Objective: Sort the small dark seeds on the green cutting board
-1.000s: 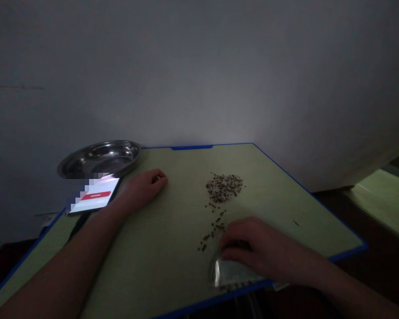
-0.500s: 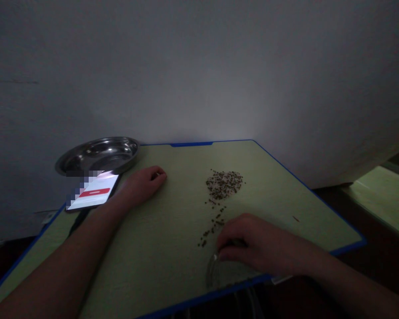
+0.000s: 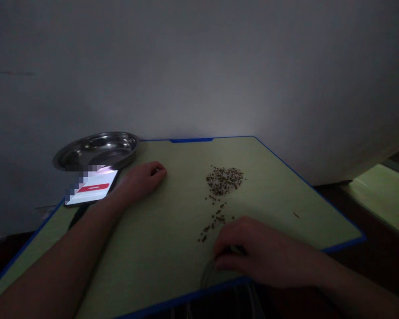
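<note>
Left hand (image 3: 142, 178): left of grain pile (image 3: 224, 180), curled; grip unclear
Right hand (image 3: 259, 249): nearer than grain pile, curled; grip unclear
Grain pile: better touched lightly

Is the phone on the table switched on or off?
On: the phone's screen glows white, with a red band across it.
</note>
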A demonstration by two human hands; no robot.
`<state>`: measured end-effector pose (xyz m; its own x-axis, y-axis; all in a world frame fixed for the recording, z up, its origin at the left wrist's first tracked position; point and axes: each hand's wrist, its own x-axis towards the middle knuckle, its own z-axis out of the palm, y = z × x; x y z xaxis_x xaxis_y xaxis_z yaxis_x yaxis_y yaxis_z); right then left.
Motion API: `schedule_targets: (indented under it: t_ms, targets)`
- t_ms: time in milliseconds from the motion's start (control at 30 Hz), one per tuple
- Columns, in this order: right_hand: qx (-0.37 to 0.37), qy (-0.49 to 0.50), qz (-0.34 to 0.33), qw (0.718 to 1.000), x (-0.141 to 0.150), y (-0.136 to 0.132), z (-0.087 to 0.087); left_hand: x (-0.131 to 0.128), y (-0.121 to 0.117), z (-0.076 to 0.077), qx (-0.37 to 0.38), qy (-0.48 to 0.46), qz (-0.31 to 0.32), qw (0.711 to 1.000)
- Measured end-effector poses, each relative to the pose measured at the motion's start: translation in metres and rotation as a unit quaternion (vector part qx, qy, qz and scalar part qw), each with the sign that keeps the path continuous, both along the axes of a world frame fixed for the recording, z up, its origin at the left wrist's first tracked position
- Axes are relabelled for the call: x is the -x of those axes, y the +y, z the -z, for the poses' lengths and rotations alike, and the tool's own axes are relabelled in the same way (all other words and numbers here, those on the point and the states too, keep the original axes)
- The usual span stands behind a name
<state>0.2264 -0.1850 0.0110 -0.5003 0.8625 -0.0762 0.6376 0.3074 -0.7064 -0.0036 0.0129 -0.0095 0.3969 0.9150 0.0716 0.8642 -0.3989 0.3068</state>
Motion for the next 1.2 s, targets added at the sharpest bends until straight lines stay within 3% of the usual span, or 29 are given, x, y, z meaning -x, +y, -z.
schedule_targets:
  t_ms: [67,200,333,600,900,1200]
  targets:
    - [-0.015,0.001,0.018,1.000,-0.001,-0.001,-0.005,-0.001,-0.001,-0.001,0.002,0.002,-0.004,1.000]
    - [-0.075,0.037,0.129,0.988,-0.022,0.004,-0.019,0.000,-0.001,0.000,0.002,-0.004,-0.003,1.000]
    - [-0.099,0.026,0.200,0.974,-0.050,0.013,-0.020,0.000,-0.002,0.000,-0.007,-0.004,0.007,1.000]
    - [-0.061,-0.059,0.128,0.988,-0.049,0.020,-0.012,0.000,-0.005,-0.001,-0.009,-0.020,0.011,1.000]
    - [-0.023,-0.067,0.097,0.993,-0.034,0.023,0.001,0.001,-0.006,0.000,-0.006,-0.026,0.007,1.000]
    - [-0.073,-0.100,0.066,0.990,-0.027,0.053,0.001,0.000,-0.007,-0.001,0.002,-0.024,0.003,1.000]
